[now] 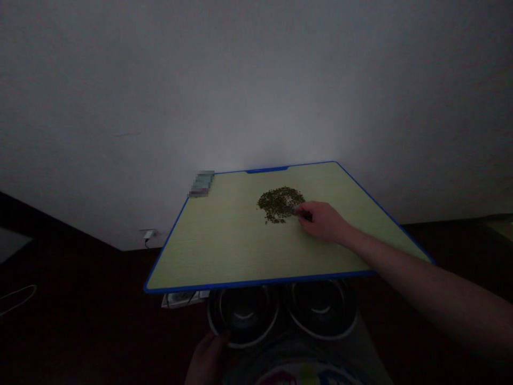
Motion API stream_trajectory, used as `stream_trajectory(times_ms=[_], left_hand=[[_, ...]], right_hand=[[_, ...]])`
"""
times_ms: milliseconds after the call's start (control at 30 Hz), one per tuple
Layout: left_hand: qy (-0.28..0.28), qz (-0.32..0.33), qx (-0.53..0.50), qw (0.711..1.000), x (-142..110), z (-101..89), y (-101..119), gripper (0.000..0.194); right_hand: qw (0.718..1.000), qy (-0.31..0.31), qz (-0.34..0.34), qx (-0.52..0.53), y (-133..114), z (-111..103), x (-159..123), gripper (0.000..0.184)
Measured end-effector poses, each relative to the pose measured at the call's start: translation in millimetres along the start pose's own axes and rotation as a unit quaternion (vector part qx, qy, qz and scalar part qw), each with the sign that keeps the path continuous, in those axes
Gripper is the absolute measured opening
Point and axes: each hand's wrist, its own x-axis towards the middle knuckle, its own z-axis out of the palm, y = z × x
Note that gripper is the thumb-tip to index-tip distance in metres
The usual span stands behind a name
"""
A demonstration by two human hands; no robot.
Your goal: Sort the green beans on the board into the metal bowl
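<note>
A loose pile of small dark greenish-brown grains or seeds (276, 202) lies spread on a pale yellow-green board (224, 246) with a blue rim. At the pile's right edge is my right hand (323, 220), its fingers curled together in a pinch; what they hold, if anything, is too small to make out. Below the board's front edge stand two dark, shiny bowls, a left bowl (244, 315) and a right bowl (323, 310). My left hand (206, 355) is at the left bowl's near-left rim, fingers closed against it, partly lost in shadow.
A blurred bluish flat item (202, 184) lies at the board's far-left corner. Behind the board rises a pale wall (256, 96). A white plug (149, 234) with a cable sits in the wall at left. Under the board's front edge shows a white-edged item (184, 300).
</note>
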Motion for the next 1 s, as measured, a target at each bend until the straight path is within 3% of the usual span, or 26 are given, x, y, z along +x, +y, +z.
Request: stream_trajectory(times_ms=[333, 567, 1000], left_hand=[[-0.024, -0.026, -0.075, 0.997, -14.9, -2.5, 10.9, 0.034], [-0.016, -0.013, -0.103, 0.994, -26.5, 8.8, 13.5, 0.079], [-0.057, -0.035, -0.165, 0.984, -30.4, 27.7, 24.0, 0.071]], right_hand=[[0.999, -0.032, 0.001, 0.006, 4.8, -5.2, -11.3, 0.018], [0.999, -0.037, 0.007, 0.022, 3.8, -9.6, -24.2, 0.018], [0.999, -0.029, 0.007, 0.025, 2.4, -7.3, -23.2, 0.018]])
